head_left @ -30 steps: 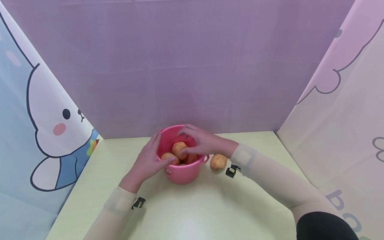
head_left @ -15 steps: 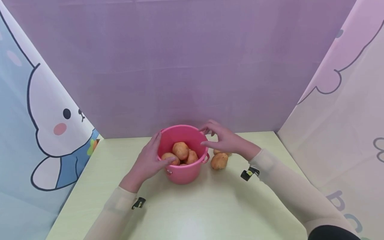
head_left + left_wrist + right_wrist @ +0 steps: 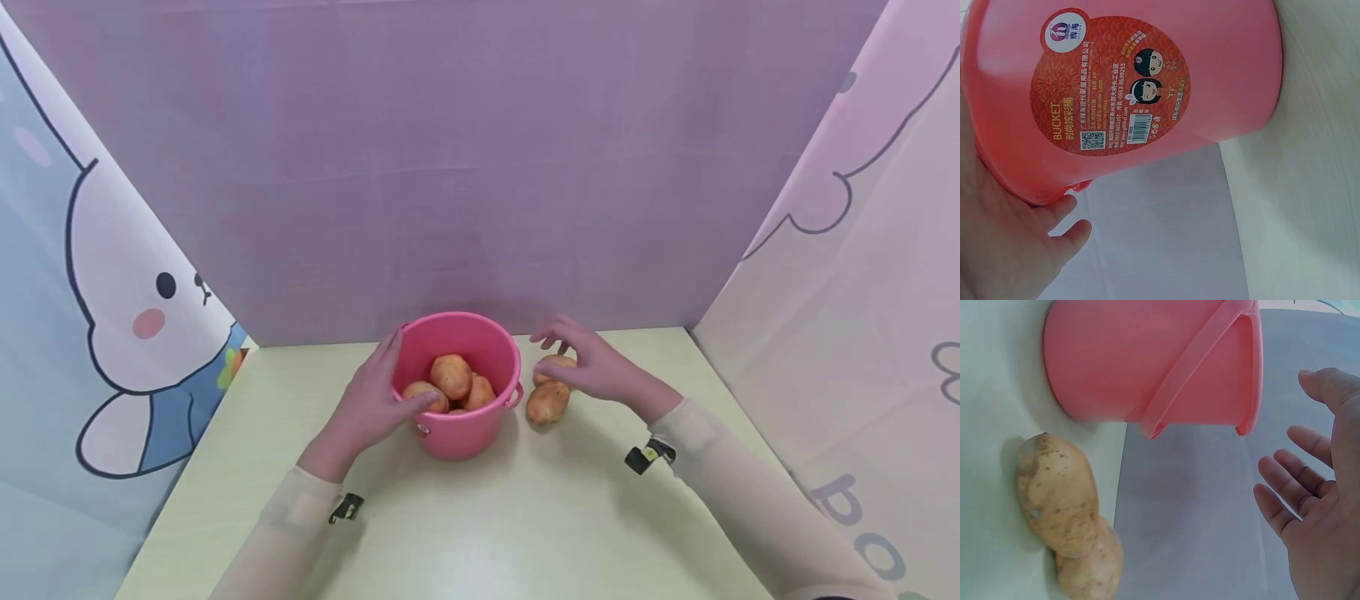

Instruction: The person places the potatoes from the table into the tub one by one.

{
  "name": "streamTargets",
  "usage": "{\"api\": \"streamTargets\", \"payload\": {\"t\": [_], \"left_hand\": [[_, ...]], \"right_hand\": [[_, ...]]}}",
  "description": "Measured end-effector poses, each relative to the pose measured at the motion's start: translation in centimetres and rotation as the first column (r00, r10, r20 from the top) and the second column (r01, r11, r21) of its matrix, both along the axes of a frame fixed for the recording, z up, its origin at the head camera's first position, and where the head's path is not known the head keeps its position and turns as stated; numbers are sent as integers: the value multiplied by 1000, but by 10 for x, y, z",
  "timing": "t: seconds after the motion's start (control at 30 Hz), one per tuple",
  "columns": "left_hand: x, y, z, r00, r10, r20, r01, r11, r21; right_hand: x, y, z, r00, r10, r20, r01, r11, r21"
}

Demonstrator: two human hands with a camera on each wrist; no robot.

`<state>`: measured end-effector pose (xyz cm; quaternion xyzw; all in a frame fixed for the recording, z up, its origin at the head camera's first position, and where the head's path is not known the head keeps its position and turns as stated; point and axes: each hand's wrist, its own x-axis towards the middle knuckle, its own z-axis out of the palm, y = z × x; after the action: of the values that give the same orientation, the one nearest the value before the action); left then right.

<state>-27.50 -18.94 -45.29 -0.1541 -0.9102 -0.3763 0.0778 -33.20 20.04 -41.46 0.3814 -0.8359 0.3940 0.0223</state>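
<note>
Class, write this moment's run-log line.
left hand: holds pink plastic bucket; right hand: empty, near two brown oval potatoes outside; inside: more potatoes

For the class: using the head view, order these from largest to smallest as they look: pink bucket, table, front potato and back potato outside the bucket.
1. Table
2. Pink bucket
3. Front potato and back potato: unranked, because the right hand partly hides the back one.

Count: one bucket [image 3: 459,439]. Inside, three potatoes [image 3: 451,377] plainly visible; a sliver beneath may be a fourth, not confirmable. Loose potatoes [image 3: 548,403]: two. Hands: two, one left hand [image 3: 363,412], one right hand [image 3: 600,367]. Black wrist devices [image 3: 649,456]: two.
</note>
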Motion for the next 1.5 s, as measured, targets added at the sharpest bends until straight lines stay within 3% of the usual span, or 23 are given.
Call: {"api": "streamTargets", "payload": {"t": [0.5, 1.0, 1.5], "left_hand": [[1, 0, 0, 1000, 0, -2, 0, 1000, 11], [1, 0, 0, 1000, 2, -4, -2, 1000, 7], [1, 1, 1, 1000, 18, -5, -18, 1000, -11]], "right_hand": [[7, 19, -21, 997, -53, -57, 51, 998, -37], [7, 30, -50, 993, -119, -8, 118, 993, -22], [4, 31, -85, 994, -109, 26, 110, 993, -37]]}}
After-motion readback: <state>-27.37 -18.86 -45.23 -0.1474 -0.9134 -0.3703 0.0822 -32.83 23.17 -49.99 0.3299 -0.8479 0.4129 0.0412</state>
